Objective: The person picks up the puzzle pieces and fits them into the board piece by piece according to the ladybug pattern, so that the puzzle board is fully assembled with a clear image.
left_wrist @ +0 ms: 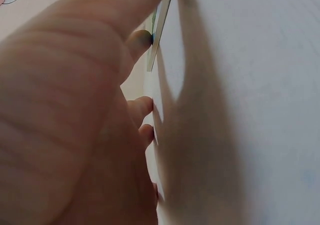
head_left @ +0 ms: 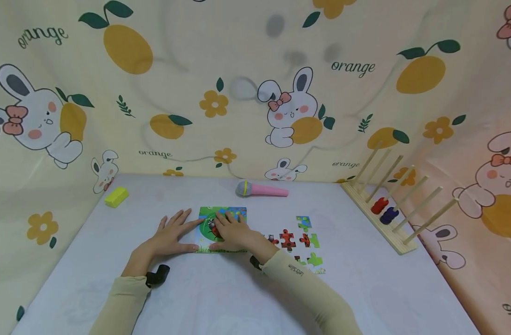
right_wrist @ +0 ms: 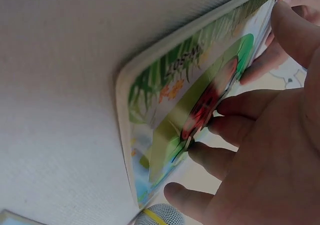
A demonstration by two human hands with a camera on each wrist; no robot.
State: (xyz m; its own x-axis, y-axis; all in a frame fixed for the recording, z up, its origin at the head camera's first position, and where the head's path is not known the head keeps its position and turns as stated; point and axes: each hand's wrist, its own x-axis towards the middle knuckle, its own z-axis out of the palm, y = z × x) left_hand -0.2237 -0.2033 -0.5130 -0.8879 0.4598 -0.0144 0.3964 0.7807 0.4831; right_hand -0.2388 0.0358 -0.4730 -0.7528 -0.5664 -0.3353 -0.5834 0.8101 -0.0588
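A flat ladybug puzzle board (head_left: 206,227) lies on the table in the head view, its ladybug picture facing up. My left hand (head_left: 168,236) spreads along its left side, thumb and index finger touching the edge. In the left wrist view, the other fingertips (left_wrist: 145,105) rest on the tabletop. My right hand (head_left: 233,232) lies over the board's right part. The right wrist view shows its fingertips (right_wrist: 200,152) touching the ladybug picture, fingers extended. Loose puzzle pieces (head_left: 287,239) lie just right of the board, some partly hidden behind my right forearm.
Behind the board lies a pink toy microphone (head_left: 268,190). A yellow block (head_left: 117,197) is at the back left. At the right stands a wooden peg rack (head_left: 381,218) with red beads (head_left: 379,205) and blue beads (head_left: 389,215). A printed cloth (head_left: 238,60) hangs behind the table.
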